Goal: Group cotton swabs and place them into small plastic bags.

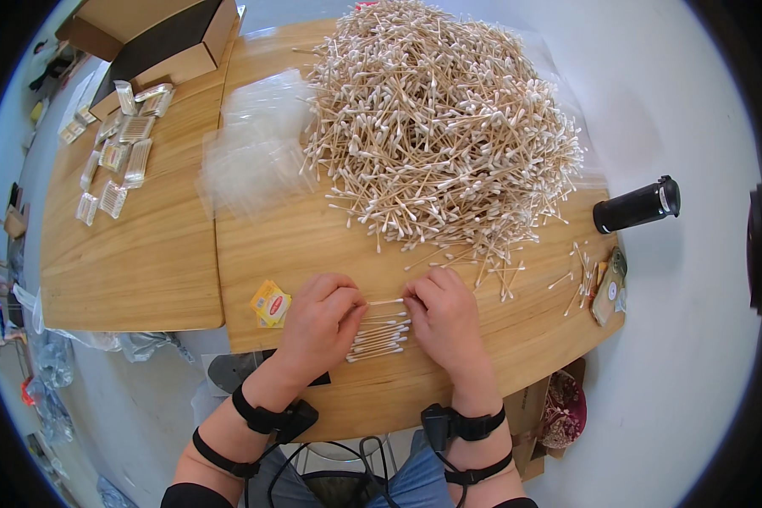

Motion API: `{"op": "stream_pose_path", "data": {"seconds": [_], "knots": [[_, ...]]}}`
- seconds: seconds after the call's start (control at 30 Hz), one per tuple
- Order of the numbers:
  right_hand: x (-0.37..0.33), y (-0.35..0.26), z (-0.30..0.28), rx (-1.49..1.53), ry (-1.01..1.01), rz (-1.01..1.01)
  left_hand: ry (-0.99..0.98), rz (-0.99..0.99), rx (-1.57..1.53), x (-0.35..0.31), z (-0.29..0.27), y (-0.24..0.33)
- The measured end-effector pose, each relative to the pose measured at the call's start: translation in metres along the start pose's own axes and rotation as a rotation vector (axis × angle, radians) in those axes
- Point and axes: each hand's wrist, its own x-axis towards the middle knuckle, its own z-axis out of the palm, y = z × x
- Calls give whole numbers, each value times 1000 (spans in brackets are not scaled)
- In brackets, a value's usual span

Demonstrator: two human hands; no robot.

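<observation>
A single cotton swab (386,301) stretches level between my two hands over the wooden table. My left hand (320,323) is closed in a pinch at its left end, and the fingertips of my right hand (442,315) pinch its right end. Just below it, several cotton swabs (378,340) lie side by side in a rough row, between my wrists. Beyond my hands rises a large heap of loose cotton swabs (440,127) with white tips and pale wooden sticks. Small yellow cards (270,303) sit beside my left hand.
Clear plastic bags (258,144) are spread left of the heap. Filled packets of swabs (135,129) lie at the far left near an open cardboard box (165,51). To the right are a black bottle (637,206), stray swabs (582,278) and a small pouch (608,292).
</observation>
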Motion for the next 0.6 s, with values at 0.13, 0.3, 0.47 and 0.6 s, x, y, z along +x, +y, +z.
{"op": "stream_pose_path", "data": {"seconds": [0.13,0.3,0.47,0.6], "knots": [[0,1,-2,30,-23,-16,41,-89,1,-1,3,-4],[-4,-2,-7,70,-62,-39,-59,7,50,0,2,1],[-17,-1,-8,327,-112,188,-95,5,-10,-8,1,0],[-26,-10,9,515,82,224,77,-236,-381,-27,9,5]]}}
